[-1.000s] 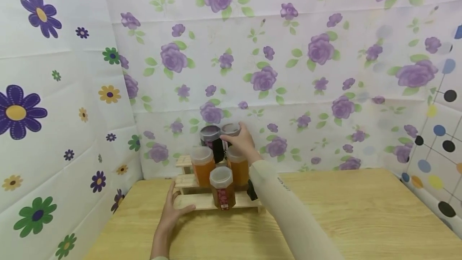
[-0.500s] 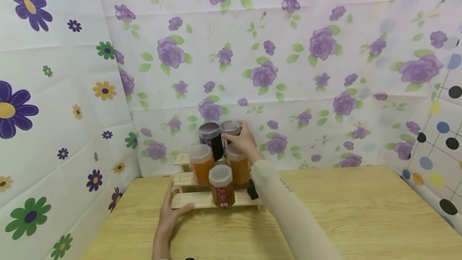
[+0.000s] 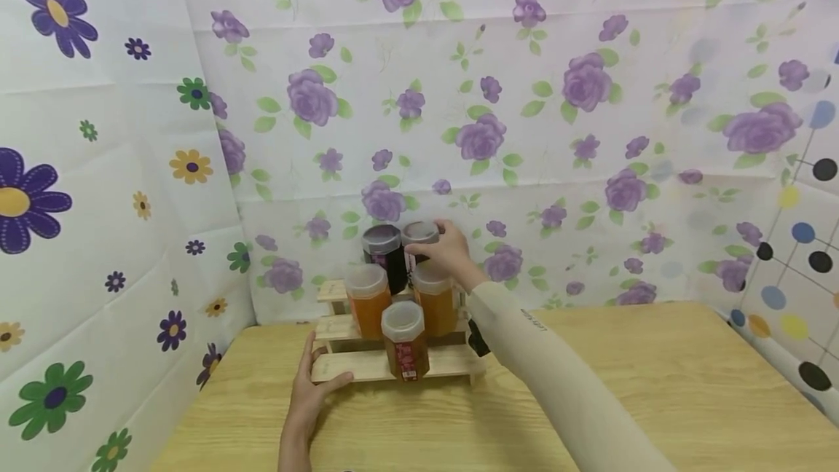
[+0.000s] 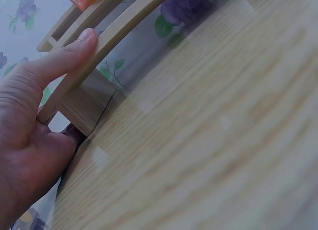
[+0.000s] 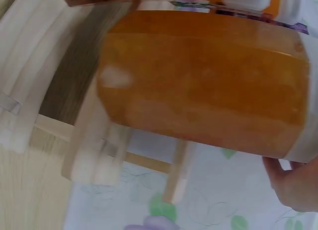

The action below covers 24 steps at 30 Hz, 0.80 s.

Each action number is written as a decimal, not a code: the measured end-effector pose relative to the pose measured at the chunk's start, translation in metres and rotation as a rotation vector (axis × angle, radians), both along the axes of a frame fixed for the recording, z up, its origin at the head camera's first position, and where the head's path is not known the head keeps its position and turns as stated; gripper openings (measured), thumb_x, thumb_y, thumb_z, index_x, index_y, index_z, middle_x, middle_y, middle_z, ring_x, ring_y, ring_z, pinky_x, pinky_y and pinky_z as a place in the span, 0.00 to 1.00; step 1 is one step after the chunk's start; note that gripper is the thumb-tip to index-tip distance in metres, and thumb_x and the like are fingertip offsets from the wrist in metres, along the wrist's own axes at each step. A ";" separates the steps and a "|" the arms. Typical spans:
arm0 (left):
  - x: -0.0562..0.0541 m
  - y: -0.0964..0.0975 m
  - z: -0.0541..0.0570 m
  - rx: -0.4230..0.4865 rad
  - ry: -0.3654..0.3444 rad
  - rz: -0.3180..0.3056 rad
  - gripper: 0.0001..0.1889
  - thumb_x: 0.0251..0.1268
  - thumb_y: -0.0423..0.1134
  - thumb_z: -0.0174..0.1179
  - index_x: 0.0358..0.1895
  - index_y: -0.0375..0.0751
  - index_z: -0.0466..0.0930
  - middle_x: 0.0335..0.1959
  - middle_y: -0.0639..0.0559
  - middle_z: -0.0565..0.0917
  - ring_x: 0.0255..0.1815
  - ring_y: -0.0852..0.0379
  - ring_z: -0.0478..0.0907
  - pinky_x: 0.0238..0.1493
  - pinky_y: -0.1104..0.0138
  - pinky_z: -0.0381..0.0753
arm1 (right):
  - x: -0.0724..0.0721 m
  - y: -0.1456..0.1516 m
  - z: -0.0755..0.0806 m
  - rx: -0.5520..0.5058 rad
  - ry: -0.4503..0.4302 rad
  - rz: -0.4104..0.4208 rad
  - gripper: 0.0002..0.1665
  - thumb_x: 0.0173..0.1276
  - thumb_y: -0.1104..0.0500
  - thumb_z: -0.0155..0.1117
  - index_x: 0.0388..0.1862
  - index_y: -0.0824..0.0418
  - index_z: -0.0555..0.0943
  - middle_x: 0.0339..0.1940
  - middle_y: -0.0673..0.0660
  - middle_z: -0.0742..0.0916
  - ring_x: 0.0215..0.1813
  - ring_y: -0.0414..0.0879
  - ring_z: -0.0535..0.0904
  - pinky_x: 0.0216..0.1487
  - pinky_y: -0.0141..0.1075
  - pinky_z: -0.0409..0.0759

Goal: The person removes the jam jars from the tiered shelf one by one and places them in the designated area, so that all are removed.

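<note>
A three-step wooden display rack (image 3: 452,363) stands on the table and bears several octagonal jars with clear lids. My left hand (image 3: 306,388) grips the rack's left end, its thumb (image 4: 82,48) lying along the lowest board. At the top step my right hand (image 3: 452,250) holds the right dark jar (image 3: 419,233) by its lid, thumb and fingers on either side. A second dark jar (image 3: 385,250) stands just left of it. Two amber jars, left (image 3: 368,304) and right (image 3: 438,304), occupy the middle step. One labelled amber jar (image 3: 406,344) sits on the lowest.
A wood-grain table (image 3: 623,384) extends around the rack. Behind it hangs a purple-rose cloth (image 3: 537,130), with a daisy-print cloth (image 3: 118,202) at the left and a dotted one (image 3: 800,268) at the right. The right amber jar (image 5: 203,81) fills much of the right wrist view.
My right forearm has swung a little to the right, while the hand stays at the dark jar's lid. My left hand keeps its place on the rack. The head view shifted slightly.
</note>
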<state>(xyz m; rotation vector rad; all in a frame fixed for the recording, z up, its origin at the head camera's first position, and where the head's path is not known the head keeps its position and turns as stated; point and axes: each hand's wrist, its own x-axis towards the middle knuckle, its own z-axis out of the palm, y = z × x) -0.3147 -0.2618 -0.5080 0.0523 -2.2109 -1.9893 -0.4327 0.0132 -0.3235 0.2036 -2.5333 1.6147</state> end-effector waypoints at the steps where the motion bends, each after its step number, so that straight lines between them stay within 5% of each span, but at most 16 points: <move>1: 0.000 0.001 0.000 0.005 -0.006 -0.002 0.60 0.54 0.33 0.72 0.80 0.60 0.34 0.76 0.37 0.53 0.78 0.36 0.46 0.77 0.39 0.44 | -0.001 0.002 -0.002 -0.025 0.001 -0.009 0.53 0.54 0.46 0.77 0.74 0.60 0.62 0.74 0.61 0.69 0.74 0.57 0.65 0.72 0.48 0.69; 7: 0.000 0.002 -0.003 -0.002 -0.018 -0.031 0.60 0.54 0.34 0.72 0.79 0.66 0.34 0.77 0.38 0.53 0.78 0.36 0.45 0.77 0.38 0.43 | -0.005 0.013 0.002 -0.061 0.065 -0.066 0.52 0.51 0.45 0.79 0.71 0.58 0.66 0.71 0.60 0.73 0.71 0.56 0.69 0.70 0.49 0.71; 17: -0.003 -0.006 -0.002 -0.017 -0.013 -0.034 0.59 0.56 0.34 0.71 0.79 0.65 0.33 0.77 0.40 0.53 0.79 0.36 0.42 0.76 0.37 0.43 | -0.001 0.054 0.050 -0.086 0.108 -0.123 0.53 0.52 0.45 0.78 0.73 0.60 0.64 0.71 0.61 0.72 0.70 0.56 0.69 0.72 0.49 0.69; 24: -0.002 -0.007 -0.001 -0.042 -0.020 -0.016 0.59 0.54 0.37 0.72 0.78 0.69 0.35 0.77 0.39 0.55 0.79 0.36 0.43 0.76 0.37 0.44 | -0.001 0.097 0.042 -0.113 0.071 -0.195 0.53 0.53 0.47 0.78 0.73 0.60 0.63 0.70 0.61 0.72 0.69 0.57 0.69 0.71 0.48 0.70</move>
